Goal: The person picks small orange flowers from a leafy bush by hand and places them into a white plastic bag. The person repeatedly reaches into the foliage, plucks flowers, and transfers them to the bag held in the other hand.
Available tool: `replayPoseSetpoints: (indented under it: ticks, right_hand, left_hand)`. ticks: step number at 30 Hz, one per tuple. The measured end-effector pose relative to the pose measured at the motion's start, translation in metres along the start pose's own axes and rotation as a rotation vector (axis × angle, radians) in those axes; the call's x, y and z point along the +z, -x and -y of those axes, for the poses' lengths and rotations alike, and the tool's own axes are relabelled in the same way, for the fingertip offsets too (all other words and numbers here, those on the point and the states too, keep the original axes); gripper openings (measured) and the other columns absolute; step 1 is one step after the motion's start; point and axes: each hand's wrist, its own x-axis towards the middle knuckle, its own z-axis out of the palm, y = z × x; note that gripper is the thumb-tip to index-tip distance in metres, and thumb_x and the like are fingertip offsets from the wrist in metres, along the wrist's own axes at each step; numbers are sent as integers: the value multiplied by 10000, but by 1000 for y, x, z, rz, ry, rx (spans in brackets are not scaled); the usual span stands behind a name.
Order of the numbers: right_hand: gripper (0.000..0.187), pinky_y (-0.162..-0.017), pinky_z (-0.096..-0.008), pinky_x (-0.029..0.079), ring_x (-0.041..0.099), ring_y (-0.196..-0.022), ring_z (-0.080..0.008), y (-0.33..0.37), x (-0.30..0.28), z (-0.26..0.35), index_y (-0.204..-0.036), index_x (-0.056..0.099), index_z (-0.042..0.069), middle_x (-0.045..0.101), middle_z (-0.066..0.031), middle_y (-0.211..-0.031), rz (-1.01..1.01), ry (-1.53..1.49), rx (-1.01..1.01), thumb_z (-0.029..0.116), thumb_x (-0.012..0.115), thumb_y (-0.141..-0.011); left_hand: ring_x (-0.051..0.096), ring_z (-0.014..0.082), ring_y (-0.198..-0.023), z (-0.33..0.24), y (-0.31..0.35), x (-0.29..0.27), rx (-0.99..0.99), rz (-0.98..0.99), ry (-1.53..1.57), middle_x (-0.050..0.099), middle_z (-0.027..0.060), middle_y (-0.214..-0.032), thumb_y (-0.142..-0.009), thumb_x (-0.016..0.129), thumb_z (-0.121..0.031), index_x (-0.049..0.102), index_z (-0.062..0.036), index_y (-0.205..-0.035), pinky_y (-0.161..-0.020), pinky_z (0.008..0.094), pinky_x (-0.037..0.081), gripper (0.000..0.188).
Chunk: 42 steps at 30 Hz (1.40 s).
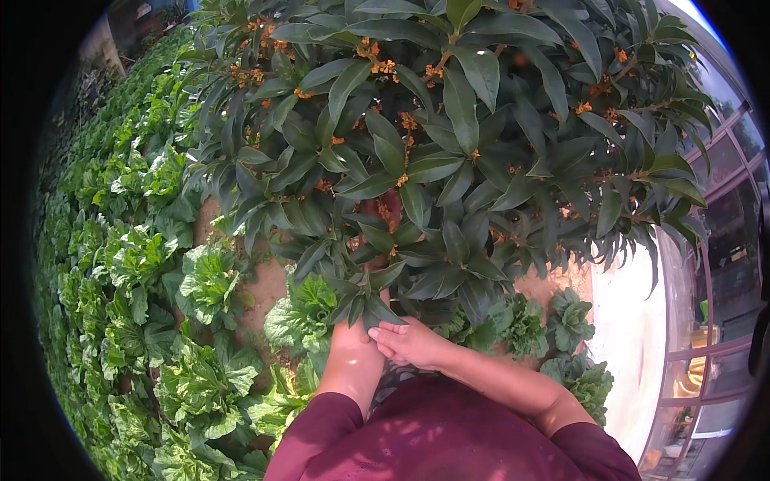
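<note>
A large shrub (449, 136) with dark green glossy leaves and small orange flower clusters (383, 67) fills the upper middle. My left hand (353, 333) reaches up under a low cluster of leaves (365, 301); its fingers are hidden by them. My right hand (411, 343) lies against the left wrist, fingers pointing left and close together, just below the same leaves. Whether either hand grips anything is hidden. Both forearms rise from dark red sleeves (433, 433) at the bottom.
Rows of light green leafy vegetables (136, 272) cover the ground to the left. More of them (561, 329) grow under the shrub on the right. Bare brown soil (269, 289) shows between. A pale paved strip (630, 345) and a glazed building front (722, 280) stand right.
</note>
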Motion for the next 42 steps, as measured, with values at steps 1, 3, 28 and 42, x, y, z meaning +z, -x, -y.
replayPoseSetpoints:
  ticks: [1, 3, 28, 42]
  right_hand:
    - [314, -418, -215, 281, 307, -409, -40, 1, -2, -1, -692, 469, 75, 397, 46, -542, -7, 4, 15, 258, 477, -948]
    - [320, -428, -219, 294, 307, -412, -41, 2, -5, -4, -689, 462, 79, 391, 46, -543, -18, 14, 45, 266, 478, -947]
    - [240, -400, -203, 205, 291, -456, -36, -3, -22, -7, -877, 506, 51, 412, 32, -597, 181, -256, 16, 278, 487, -951]
    - [241, -395, -196, 180, 246, -449, -27, 0, -22, -5, -987, 534, 32, 359, 55, -595, 267, -256, -11, 253, 440, -969]
  left_hand:
    - [594, 195, -853, 1, 1, -3, 5, -6, 5, 572, 111, -1047, -926, 471, -242, 524, -33, -1119, -724, 321, 527, 289]
    - [594, 195, -852, 1, 4, -6, 12, -9, 9, 573, 110, -1045, -927, 469, -244, 524, -33, -1119, -723, 320, 526, 290]
    - [594, 190, -842, 17, 35, -39, 56, -60, 6, 578, 103, -1018, -939, 445, -268, 525, -30, -1112, -718, 310, 520, 305]
    - [594, 188, -836, 31, 77, -63, 102, -134, -30, 580, 99, -1003, -945, 431, -282, 526, -29, -1108, -715, 304, 517, 315]
